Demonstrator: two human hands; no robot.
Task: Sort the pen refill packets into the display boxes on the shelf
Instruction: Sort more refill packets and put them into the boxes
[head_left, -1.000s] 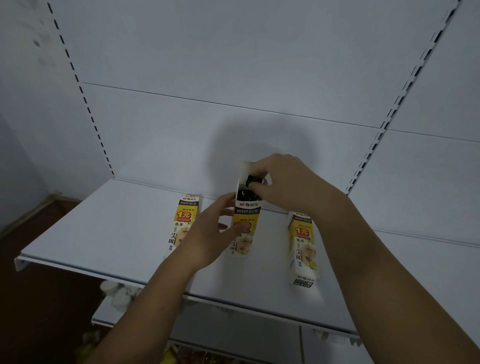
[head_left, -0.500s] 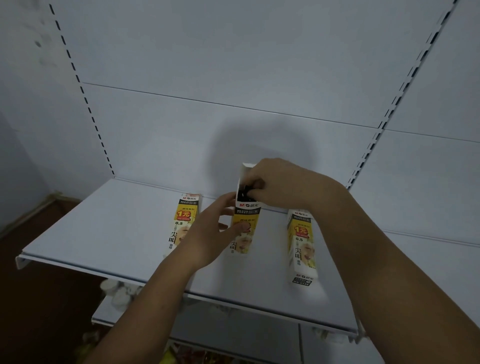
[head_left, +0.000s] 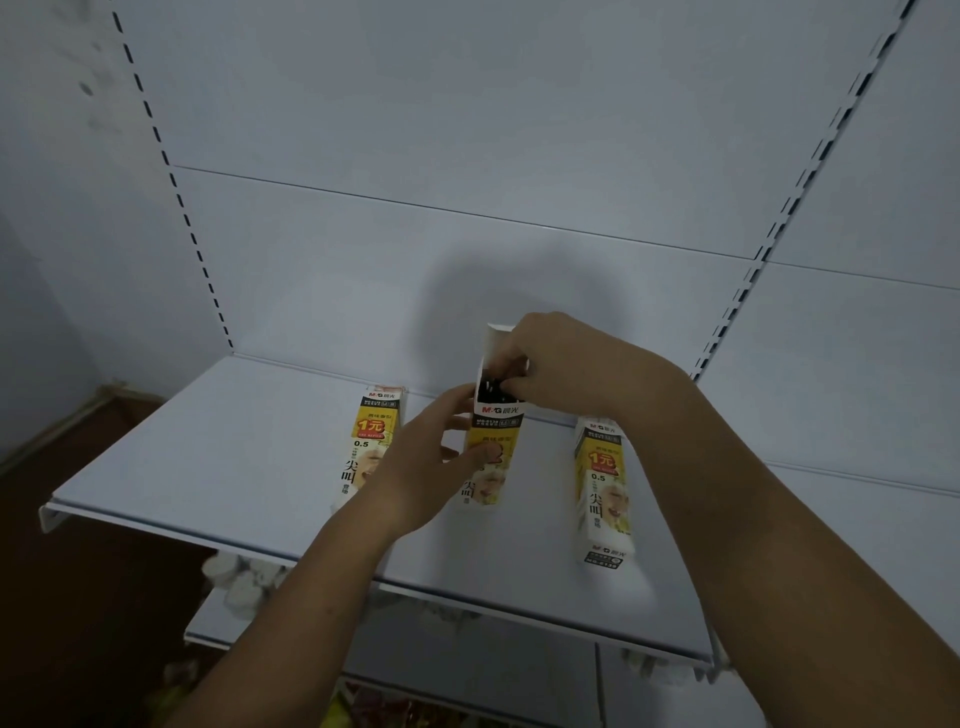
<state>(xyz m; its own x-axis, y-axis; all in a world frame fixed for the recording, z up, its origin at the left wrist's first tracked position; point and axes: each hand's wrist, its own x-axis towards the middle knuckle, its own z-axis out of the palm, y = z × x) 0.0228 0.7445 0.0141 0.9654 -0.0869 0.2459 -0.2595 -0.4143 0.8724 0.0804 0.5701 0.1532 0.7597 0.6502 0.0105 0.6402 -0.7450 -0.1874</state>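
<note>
Left hand (head_left: 431, 467) grips middle box (head_left: 492, 452), printed cardboard standing on shelf (head_left: 208, 457). Right hand (head_left: 566, 364) pinches dark refills (head_left: 491, 387) in its open top. Matching rectangular left box (head_left: 366, 447) and right box (head_left: 605, 493) flank hands.

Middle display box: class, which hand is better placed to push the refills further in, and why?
Right. The right hand is at the open top of the middle display box, fingers pinching the dark refills; the left hand grips the box's side, steadying it.
</note>
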